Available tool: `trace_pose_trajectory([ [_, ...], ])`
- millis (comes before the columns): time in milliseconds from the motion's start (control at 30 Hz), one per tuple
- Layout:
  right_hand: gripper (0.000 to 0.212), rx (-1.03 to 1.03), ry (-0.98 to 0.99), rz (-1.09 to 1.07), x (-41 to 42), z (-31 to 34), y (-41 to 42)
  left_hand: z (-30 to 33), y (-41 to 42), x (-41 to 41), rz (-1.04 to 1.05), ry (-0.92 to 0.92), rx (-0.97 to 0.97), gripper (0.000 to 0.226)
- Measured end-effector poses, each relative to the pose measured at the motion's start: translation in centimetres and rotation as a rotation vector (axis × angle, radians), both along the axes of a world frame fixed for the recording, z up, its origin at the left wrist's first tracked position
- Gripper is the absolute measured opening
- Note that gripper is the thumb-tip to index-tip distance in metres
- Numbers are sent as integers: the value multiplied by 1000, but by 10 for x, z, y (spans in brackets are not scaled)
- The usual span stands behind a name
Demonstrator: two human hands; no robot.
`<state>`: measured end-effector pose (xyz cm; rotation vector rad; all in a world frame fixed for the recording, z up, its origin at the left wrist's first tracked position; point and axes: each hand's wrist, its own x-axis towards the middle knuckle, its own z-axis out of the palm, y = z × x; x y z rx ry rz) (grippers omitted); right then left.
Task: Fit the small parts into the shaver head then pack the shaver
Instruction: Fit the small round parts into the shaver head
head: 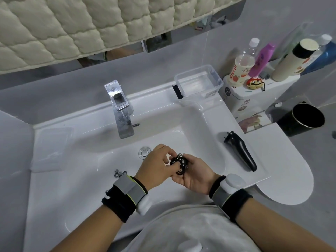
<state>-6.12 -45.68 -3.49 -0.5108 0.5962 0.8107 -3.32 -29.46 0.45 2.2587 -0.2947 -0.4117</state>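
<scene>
The right hand (195, 174) cups the black shaver head (179, 165) in its curled fingers, over the sink (203, 135). The left hand (157, 165) pinches at the head's top with thumb and fingertips; any part between them is too small to tell. Small round parts (120, 173) lie near the left wrist. The shaver body (241, 151) lies on the right rim, well apart.

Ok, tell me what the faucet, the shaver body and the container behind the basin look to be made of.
Faucet: polished chrome-look metal, mirror-like reflections, dulled by water spots.
Shaver body: black plastic by its look, semi-gloss, with a soft highlight along its length.
Container: clear rigid plastic; the counter shows through its walls, and a black clip hangs on one end.
</scene>
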Motion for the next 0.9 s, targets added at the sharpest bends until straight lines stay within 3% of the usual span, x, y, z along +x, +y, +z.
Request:
trace_pose_trajectory([
  [100, 49, -34, 38, -39, 2, -3, -4, -12, 3, 10, 164, 58, -42, 15],
  [200, 43, -55, 105, -119, 2, -7, -12, -40, 9, 23, 231, 108, 65, 16],
  [533, 41, -101, 191, -233, -4, -6, -24, -145, 3, 36, -25, 321, 448, 23],
  [700, 44, -95, 211, -276, -9, -5, -27, -169, -9, 37, -59, 368, 438, 20],
  [900, 46, -73, 228, -328, -13, -3, -24, -156, -12, 33, -2, 313, 484, 40],
])
